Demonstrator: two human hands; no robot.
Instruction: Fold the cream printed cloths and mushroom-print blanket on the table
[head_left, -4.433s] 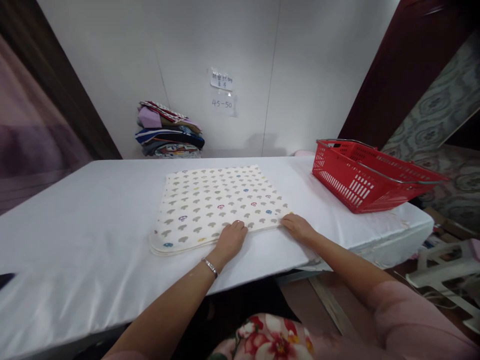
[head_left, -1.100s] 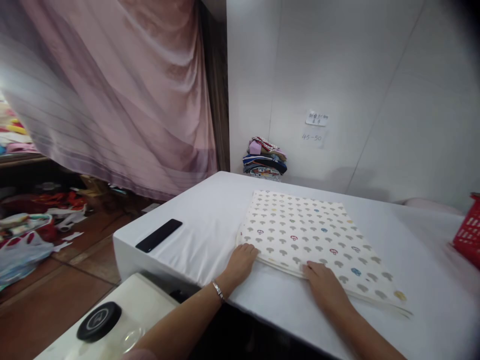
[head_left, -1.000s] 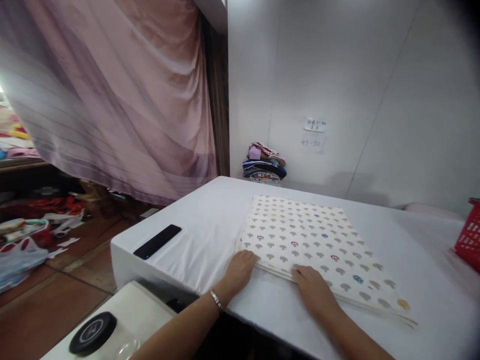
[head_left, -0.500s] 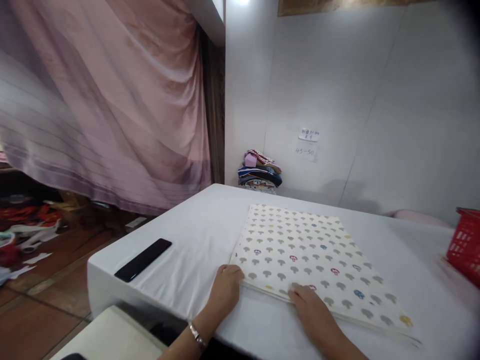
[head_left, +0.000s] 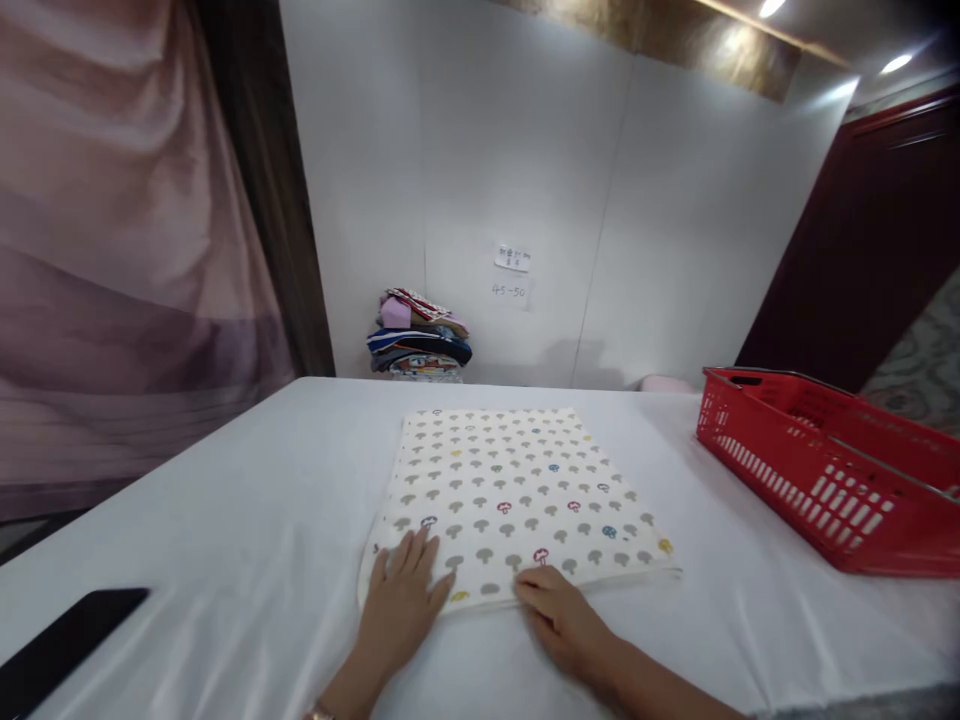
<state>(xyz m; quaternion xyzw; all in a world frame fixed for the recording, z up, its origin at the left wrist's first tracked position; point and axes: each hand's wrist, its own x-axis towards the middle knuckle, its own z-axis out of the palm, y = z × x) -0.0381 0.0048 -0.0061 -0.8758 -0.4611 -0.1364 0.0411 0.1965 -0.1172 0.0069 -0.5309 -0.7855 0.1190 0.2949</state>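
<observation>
A folded white cloth (head_left: pixel 517 480) printed with grey mushrooms and a few coloured ones lies flat on the white-covered table (head_left: pixel 247 500). My left hand (head_left: pixel 401 595) rests palm down on its near left corner, fingers spread. At the middle of the near edge, my right hand (head_left: pixel 559 610) has its fingers closed over the cloth's border. The thumb of that hand is partly hidden, and layers of fabric show along the edge beside it.
A red plastic basket (head_left: pixel 810 470) stands on the right of the table. A black phone (head_left: pixel 71 645) lies at the near left. Folded fabrics (head_left: pixel 420 335) are stacked beyond the far edge, by the wall. A pink curtain (head_left: pixel 127 250) hangs at left.
The view has swung right, bringing the whole basket side into sight. My left hand has gone from gripping the cloth's corner to lying flat on top. My right hand stays at the near edge.
</observation>
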